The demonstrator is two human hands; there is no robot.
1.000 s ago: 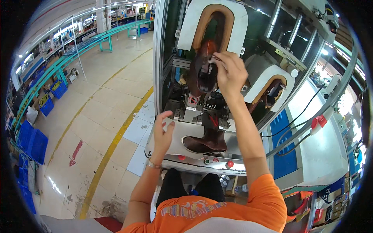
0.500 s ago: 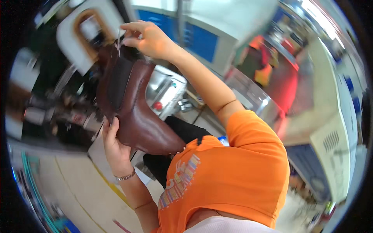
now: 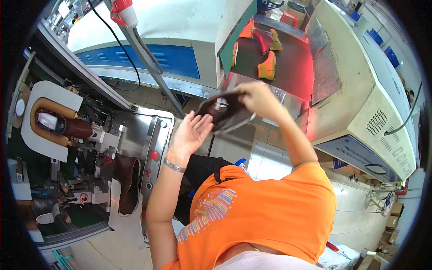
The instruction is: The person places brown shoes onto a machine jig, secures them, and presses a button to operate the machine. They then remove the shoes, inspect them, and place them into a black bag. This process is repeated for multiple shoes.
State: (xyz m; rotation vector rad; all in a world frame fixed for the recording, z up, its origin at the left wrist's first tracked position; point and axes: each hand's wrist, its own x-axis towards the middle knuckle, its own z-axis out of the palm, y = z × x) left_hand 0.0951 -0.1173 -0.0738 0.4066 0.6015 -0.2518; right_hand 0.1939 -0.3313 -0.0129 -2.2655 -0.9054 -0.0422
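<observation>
A dark brown leather boot (image 3: 230, 107) is held up in front of me, smeared by motion, with something white showing on it. My right hand (image 3: 261, 96) is closed on its far right edge. My left hand (image 3: 191, 135) is open, palm up and fingers stretched, right beside the boot's near left edge; I cannot tell whether it touches. A second brown boot (image 3: 128, 180) lies on its side on the machine at my left. Farther back in that machine, another brown boot (image 3: 78, 128) sits inside a white and tan U-shaped pad.
The machine's metal panel (image 3: 150, 121) carries a red knob (image 3: 154, 155). To the right, a red-lit conveyor (image 3: 292, 67) bears several yellow, orange and red boots. A beige cabinet (image 3: 360, 90) stands alongside it. A grey post (image 3: 148, 58) with a red plug rises ahead.
My view has swung, and the boot has moved right, away from the machine. My left hand has gone from gripping its lower part to lying open. My right hand has come lower.
</observation>
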